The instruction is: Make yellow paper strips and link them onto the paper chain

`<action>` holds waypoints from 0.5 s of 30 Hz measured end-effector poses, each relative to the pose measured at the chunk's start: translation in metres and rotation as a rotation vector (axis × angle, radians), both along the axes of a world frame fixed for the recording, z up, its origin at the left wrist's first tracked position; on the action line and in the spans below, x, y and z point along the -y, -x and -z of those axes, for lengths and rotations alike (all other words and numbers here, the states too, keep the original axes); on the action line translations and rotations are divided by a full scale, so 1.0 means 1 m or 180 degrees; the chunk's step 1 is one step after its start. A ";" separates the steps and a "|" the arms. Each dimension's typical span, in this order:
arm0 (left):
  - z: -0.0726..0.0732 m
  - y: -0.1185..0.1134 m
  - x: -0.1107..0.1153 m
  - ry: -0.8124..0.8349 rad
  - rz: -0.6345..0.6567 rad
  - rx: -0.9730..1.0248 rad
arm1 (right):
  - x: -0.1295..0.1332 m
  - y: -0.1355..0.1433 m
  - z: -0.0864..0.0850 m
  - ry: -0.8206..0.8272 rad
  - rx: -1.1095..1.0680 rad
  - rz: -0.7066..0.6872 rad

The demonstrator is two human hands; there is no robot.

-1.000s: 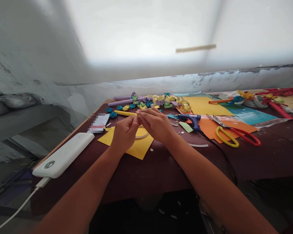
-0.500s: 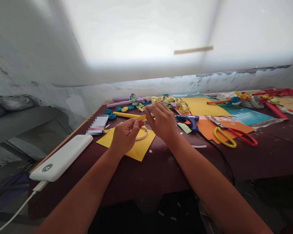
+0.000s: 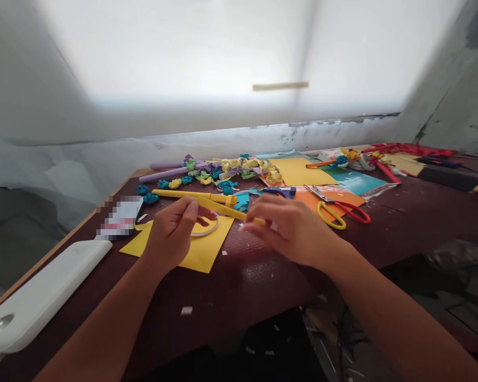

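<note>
A narrow yellow paper strip (image 3: pixel 222 208) stretches between my two hands above the dark table. My left hand (image 3: pixel 174 229) pinches its left end between thumb and fingers. The strip's other end is in the curled fingers of my right hand (image 3: pixel 288 225). Under and beside my left hand lie a yellow paper sheet (image 3: pixel 205 253) and a pale ring (image 3: pixel 207 231). Just beyond the strip rests a rolled yellow paper tube (image 3: pixel 179 194). A blue glue gun (image 3: pixel 280 191) lies behind my right hand, partly hidden by it.
Scissors (image 3: pixel 332 203) with yellow and red handles lie on orange paper (image 3: pixel 348 198) at right. A white power bank (image 3: pixel 43 289) is at left, near a blurred-out packet (image 3: pixel 121 216). Crumpled paper flowers (image 3: pixel 223 172) and purple tubes (image 3: pixel 165 174) lie at the back.
The view has shifted right. My right hand has moved away from my left and nearer to me, and the yellow strip now shows drawn out between them.
</note>
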State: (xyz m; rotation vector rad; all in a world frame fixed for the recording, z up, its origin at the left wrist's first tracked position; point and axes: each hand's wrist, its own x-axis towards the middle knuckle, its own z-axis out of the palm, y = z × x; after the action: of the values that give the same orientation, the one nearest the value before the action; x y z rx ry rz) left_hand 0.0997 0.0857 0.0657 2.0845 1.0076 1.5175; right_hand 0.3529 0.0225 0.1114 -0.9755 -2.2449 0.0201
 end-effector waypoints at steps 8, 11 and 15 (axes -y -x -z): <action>-0.036 -0.013 0.001 0.0021 0.0477 -0.0845 | -0.042 -0.010 0.011 0.1155 -0.1521 -0.0465; -0.039 -0.015 -0.023 -0.0032 0.0387 -0.1395 | -0.061 -0.013 0.017 0.1448 -0.3084 -0.0290; -0.027 -0.026 -0.060 -0.0084 0.0590 -0.2393 | -0.093 -0.012 0.024 0.1667 -0.3791 -0.0231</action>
State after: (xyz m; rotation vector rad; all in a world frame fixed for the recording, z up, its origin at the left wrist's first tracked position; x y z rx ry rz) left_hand 0.1253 0.1461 0.0926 2.7437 0.9734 0.6444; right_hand 0.3645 0.1158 0.0878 -0.7873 -1.1513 0.9867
